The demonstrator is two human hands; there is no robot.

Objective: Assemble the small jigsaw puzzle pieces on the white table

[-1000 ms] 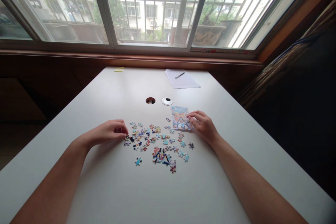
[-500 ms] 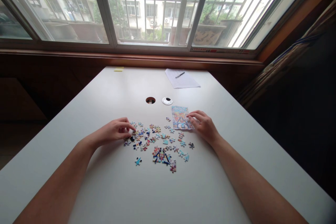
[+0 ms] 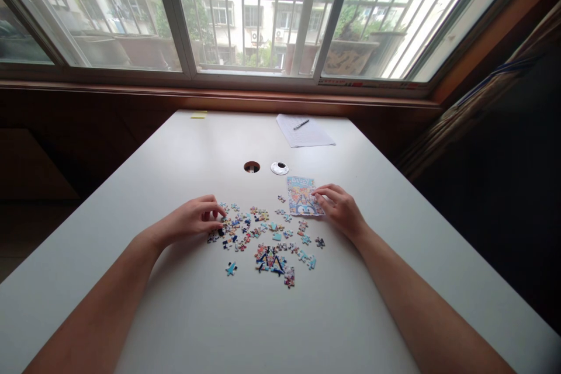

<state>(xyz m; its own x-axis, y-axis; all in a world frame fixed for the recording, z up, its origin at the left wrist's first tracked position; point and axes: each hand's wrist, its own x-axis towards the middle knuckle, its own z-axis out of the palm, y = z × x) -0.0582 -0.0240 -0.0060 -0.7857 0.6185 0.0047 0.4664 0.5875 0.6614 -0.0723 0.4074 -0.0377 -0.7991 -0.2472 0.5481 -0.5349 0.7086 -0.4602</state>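
Note:
Loose jigsaw puzzle pieces (image 3: pixel 249 228) lie spread over the white table in the middle of the head view. My left hand (image 3: pixel 196 215) is over the left edge of this pile, thumb and index finger apart, with nothing visible between them. Closer to me sits a small joined puzzle section (image 3: pixel 270 260) with dark blue lines. A single light-blue piece (image 3: pixel 231 269) lies apart to its left. My right hand (image 3: pixel 340 209) has its fingertips drawn together at the right edge of a colourful picture sheet (image 3: pixel 300 194), which lies flat beyond the pieces.
Farther back on the table (image 3: pixel 210 315) are a round cable hole (image 3: pixel 251 167) and a silvery round cover (image 3: pixel 279 168). Written papers (image 3: pixel 302 135) bear a pen (image 3: pixel 301 125). Yellow strips (image 3: pixel 198 114) mark the far edge, below a barred window. A curtain hangs at right.
The thumb and index finger of my left hand have spread a little apart above the pieces. My right hand stays at the picture sheet.

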